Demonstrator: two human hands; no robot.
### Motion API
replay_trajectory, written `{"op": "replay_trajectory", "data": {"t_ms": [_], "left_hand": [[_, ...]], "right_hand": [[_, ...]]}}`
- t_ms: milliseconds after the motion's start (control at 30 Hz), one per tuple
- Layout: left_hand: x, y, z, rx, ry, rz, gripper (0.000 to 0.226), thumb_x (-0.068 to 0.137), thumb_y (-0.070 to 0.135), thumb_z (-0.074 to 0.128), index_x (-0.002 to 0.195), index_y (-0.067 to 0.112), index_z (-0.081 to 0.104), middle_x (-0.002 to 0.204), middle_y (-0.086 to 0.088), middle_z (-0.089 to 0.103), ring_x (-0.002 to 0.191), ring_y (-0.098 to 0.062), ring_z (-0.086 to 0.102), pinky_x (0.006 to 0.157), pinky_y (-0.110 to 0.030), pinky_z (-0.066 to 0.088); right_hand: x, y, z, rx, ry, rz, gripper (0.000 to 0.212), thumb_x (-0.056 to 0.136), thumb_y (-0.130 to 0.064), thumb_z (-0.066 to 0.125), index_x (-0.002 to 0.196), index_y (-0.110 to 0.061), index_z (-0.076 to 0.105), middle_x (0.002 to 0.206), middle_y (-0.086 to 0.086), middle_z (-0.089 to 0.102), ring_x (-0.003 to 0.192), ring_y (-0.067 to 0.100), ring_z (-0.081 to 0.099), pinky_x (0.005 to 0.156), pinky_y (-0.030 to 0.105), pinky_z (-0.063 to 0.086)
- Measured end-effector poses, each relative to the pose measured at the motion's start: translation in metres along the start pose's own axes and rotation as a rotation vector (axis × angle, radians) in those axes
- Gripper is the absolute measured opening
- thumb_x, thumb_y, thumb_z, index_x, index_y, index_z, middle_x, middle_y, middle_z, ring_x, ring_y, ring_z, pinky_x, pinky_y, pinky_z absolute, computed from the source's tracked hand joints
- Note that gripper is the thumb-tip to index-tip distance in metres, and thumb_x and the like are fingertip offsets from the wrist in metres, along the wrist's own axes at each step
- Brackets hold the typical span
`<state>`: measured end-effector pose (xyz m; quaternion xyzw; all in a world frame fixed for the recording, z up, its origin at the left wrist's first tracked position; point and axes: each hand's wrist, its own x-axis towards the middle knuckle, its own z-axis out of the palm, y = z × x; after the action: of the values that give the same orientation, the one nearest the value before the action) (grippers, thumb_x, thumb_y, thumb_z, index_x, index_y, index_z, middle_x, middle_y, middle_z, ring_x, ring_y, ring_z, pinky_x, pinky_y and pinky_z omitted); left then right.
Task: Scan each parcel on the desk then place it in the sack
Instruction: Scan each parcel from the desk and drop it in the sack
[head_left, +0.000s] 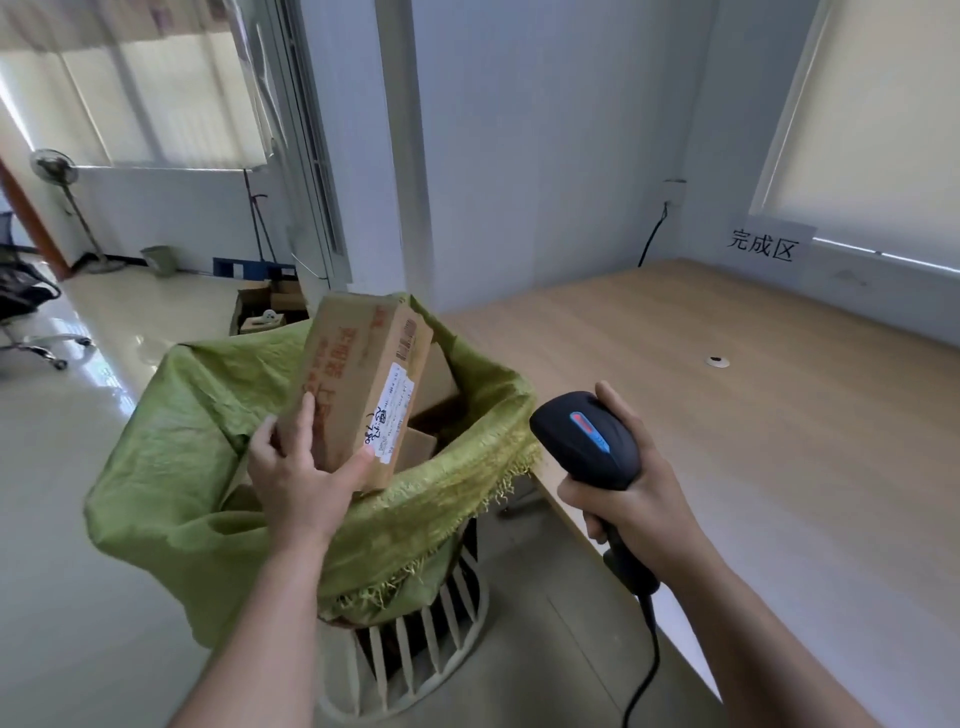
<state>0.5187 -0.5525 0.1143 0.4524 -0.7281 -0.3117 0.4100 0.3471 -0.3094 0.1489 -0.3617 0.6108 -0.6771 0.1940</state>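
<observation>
My left hand (296, 480) grips the near end of a long brown cardboard parcel (358, 382) with red print and a white label, holding it tilted over the mouth of the green woven sack (171, 447). Other brown parcels (434, 387) lie inside the sack. My right hand (636, 499) holds a black corded barcode scanner (587, 441) by its handle, just right of the sack and over the edge of the wooden desk (753, 415).
The sack lines a white slatted basket (415, 660) standing on the floor by the desk's left edge. A paper sign (763, 244) hangs on the far wall above the desk. An open box (265, 309), a fan (57, 171) and an office chair (26, 306) stand farther left.
</observation>
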Motion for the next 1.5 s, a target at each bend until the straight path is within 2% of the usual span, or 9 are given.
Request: {"op": "replay_trajectory", "data": {"t_ms": [100,200,333,467,567,667,733,833,1500], "left_hand": [[0.017,-0.011,0.0,0.087,0.006,0.015,0.086,0.063,0.053,0.058,0.144,0.037,0.037,0.156,-0.008,0.012,0.142,-0.026,0.01,0.116,-0.053,0.015],[0.02,-0.01,0.009,0.047,0.031,0.077,0.072,0.069,0.043,0.057,0.138,0.023,0.05,0.151,-0.013,0.029,0.14,-0.03,0.022,0.113,-0.051,0.024],[0.007,0.003,0.032,-0.045,-0.058,0.125,0.054,0.08,0.038,0.058,0.133,0.024,0.056,0.137,-0.005,0.05,0.129,-0.023,0.039,0.106,-0.039,0.033],[-0.02,0.016,0.065,-0.086,-0.271,0.211,0.052,0.08,0.043,0.055,0.131,0.031,0.055,0.12,0.003,0.054,0.114,-0.024,0.052,0.097,-0.049,0.046],[-0.048,0.024,0.092,-0.044,-0.442,0.293,0.046,0.088,0.039,0.06,0.132,0.035,0.051,0.125,0.004,0.053,0.114,-0.022,0.051,0.095,-0.049,0.048],[-0.079,0.036,0.111,-0.025,-0.563,0.342,0.043,0.088,0.035,0.062,0.131,0.033,0.054,0.128,0.006,0.052,0.12,-0.021,0.048,0.099,-0.043,0.045],[-0.103,0.049,0.117,-0.015,-0.599,0.38,0.041,0.089,0.03,0.063,0.13,0.028,0.057,0.129,0.005,0.052,0.122,-0.018,0.046,0.1,-0.033,0.039],[-0.14,0.07,0.121,0.02,-0.632,0.447,0.042,0.088,0.029,0.065,0.13,0.027,0.058,0.13,0.004,0.053,0.123,-0.016,0.044,0.097,-0.027,0.034],[-0.433,0.216,0.153,-0.141,-0.937,0.826,0.045,0.086,0.031,0.068,0.13,0.025,0.058,0.126,0.005,0.055,0.119,-0.012,0.045,0.093,-0.02,0.033]], "right_hand": [[0.016,0.01,0.012,-0.007,-0.009,0.008,0.094,0.064,0.004,0.076,0.132,-0.052,0.041,0.09,0.006,0.061,0.042,0.022,0.05,0.041,0.029,0.043],[0.021,0.018,0.012,-0.034,0.012,0.043,0.097,0.071,0.015,0.074,0.135,-0.049,0.04,0.072,-0.006,0.065,0.043,0.025,0.045,0.041,0.03,0.042],[0.011,0.022,0.003,-0.031,0.069,0.072,0.092,0.061,0.001,0.073,0.127,-0.055,0.044,0.083,-0.003,0.066,0.043,0.025,0.045,0.041,0.031,0.043],[-0.011,0.02,-0.019,-0.071,0.151,0.118,0.093,0.06,-0.003,0.074,0.129,-0.057,0.043,0.098,0.011,0.059,0.045,0.024,0.047,0.043,0.031,0.042],[-0.035,0.015,-0.042,-0.083,0.216,0.134,0.092,0.061,-0.001,0.073,0.131,-0.054,0.044,0.103,0.014,0.057,0.045,0.022,0.047,0.042,0.029,0.042],[-0.066,0.007,-0.066,-0.101,0.283,0.129,0.091,0.061,-0.001,0.073,0.128,-0.056,0.045,0.097,0.013,0.058,0.044,0.026,0.044,0.042,0.028,0.042],[-0.089,0.0,-0.08,-0.112,0.314,0.119,0.091,0.061,-0.001,0.073,0.128,-0.057,0.045,0.095,0.012,0.058,0.044,0.026,0.044,0.042,0.028,0.042],[-0.129,-0.012,-0.102,-0.12,0.359,0.097,0.091,0.061,-0.001,0.073,0.127,-0.057,0.046,0.098,0.013,0.058,0.044,0.026,0.044,0.042,0.028,0.042],[-0.416,-0.082,-0.258,-0.151,0.767,0.058,0.092,0.058,-0.002,0.075,0.124,-0.058,0.044,0.099,0.011,0.061,0.043,0.024,0.044,0.041,0.026,0.04]]}}
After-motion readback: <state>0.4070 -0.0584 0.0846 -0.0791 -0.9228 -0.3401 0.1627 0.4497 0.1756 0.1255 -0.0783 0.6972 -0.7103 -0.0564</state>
